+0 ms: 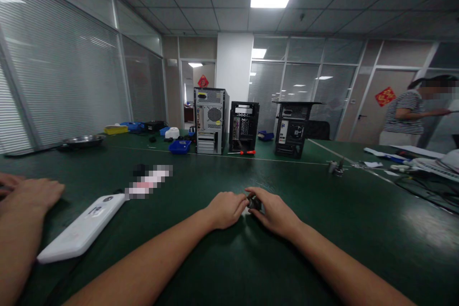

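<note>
dark small part (254, 203) sits pinched between the fingertips of the left hand (225, 209) and right hand (275, 213), low in the centre of the frame on the green table (322, 229). white device (83, 227) lies lower left, beside another person's hand (34, 193); three pc cases (211, 120) stand beyond at mid-frame.

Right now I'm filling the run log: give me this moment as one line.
left hand: on small dark part | right hand: on same part | surface: green table | nearby: white device
</note>
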The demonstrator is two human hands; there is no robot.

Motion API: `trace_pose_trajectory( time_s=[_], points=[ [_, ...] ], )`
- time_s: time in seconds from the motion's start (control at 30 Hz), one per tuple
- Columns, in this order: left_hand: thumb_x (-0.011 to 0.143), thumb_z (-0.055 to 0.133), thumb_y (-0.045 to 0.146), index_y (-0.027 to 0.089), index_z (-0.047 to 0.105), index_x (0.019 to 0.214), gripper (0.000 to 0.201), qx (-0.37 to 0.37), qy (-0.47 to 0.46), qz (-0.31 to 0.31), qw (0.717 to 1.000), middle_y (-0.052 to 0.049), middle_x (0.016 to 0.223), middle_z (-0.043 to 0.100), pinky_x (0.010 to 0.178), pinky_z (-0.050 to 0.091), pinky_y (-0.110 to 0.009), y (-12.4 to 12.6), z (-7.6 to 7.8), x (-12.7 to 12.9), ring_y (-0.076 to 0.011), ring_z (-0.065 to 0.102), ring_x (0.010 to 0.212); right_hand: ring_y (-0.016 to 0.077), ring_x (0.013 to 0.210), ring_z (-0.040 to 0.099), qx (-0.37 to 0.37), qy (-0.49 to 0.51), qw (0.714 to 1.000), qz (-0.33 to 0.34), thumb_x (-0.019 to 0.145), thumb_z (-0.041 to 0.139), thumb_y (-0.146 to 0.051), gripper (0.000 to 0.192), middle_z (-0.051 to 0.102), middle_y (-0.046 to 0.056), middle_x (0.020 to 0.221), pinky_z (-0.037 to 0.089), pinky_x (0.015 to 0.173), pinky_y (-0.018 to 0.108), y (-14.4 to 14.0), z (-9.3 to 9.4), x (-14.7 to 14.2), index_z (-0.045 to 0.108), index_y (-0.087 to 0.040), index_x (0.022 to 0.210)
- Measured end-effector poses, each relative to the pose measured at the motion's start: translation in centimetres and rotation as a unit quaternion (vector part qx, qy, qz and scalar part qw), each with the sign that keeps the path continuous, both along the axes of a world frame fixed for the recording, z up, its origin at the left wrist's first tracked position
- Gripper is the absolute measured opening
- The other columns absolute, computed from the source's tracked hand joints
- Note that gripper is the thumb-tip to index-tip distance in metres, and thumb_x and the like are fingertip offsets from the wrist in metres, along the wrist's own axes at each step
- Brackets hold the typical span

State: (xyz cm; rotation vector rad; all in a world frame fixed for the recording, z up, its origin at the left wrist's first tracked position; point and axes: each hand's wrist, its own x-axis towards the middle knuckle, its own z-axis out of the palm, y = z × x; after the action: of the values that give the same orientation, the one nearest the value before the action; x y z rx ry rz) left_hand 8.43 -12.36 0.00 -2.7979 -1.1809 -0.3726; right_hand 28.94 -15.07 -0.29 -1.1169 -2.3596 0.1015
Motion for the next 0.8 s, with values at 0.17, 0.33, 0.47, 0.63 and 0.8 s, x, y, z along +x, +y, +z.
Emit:
trace_pose_trajectory(
  time_s=[0.17,0.33,0.47,0.63,0.8],
  points=[
    [0.099,0.032,0.042,0.023,0.06,0.109,0.035,0.024,0.007,0.017,1.0,-0.006,0.083,0.07,0.067,0.047,-0.033,-0.1,0.0,0.5,-0.0244,0.066,0.074,0.0201,0.109,0.056,0.004,-0.017,0.998,-0.06,0.09,0.043,-0.015,0.051,0.053,0.011,0.127,0.045,0.097,0.037,0.1,-0.2,1.2,0.04,-0.021,0.141],
    [0.098,0.038,0.043,0.027,0.065,0.109,0.034,0.02,-0.016,-0.008,1.0,-0.005,0.082,0.072,0.067,0.046,-0.03,0.0,0.0,0.3,-0.0222,0.067,0.074,0.0187,0.106,0.055,0.018,-0.01,0.999,-0.044,0.09,0.042,-0.015,0.045,0.052,0.01,0.123,0.043,0.096,0.035,-0.5,0.1,1.4,0.044,-0.02,0.134],
    [0.099,0.035,0.045,0.023,0.071,0.091,0.043,0.015,-0.006,-0.061,0.998,-0.004,0.074,0.071,0.065,0.044,-0.027,-0.1,0.0,0.4,-0.019,0.066,0.069,0.019,0.093,0.056,0.015,-0.077,0.997,-0.025,0.087,0.056,-0.026,0.028,0.059,0.006,0.107,0.044,0.083,0.033,-1.2,0.2,0.2,0.053,-0.022,0.114],
    [0.101,0.03,0.043,0.022,0.07,0.079,0.05,0.035,-0.01,-0.076,0.996,-0.003,0.072,0.071,0.064,0.042,-0.027,-0.2,0.0,0.6,-0.0169,0.064,0.065,0.0173,0.086,0.055,0.06,-0.084,0.993,-0.052,0.088,0.055,-0.022,0.017,0.06,0.004,0.101,0.04,0.075,0.03,-1.2,0.2,-0.6,0.054,-0.022,0.105],
    [0.101,0.028,0.045,0.023,0.071,0.086,0.051,0.039,-0.01,-0.051,0.998,-0.004,0.078,0.072,0.066,0.043,-0.027,-0.1,0.1,0.5,-0.0184,0.066,0.071,0.0165,0.082,0.053,0.077,-0.073,0.993,-0.055,0.094,0.048,-0.026,0.007,0.059,0.004,0.095,0.039,0.072,0.029,-1.3,0.4,-0.6,0.053,-0.021,0.095]
  ],
)
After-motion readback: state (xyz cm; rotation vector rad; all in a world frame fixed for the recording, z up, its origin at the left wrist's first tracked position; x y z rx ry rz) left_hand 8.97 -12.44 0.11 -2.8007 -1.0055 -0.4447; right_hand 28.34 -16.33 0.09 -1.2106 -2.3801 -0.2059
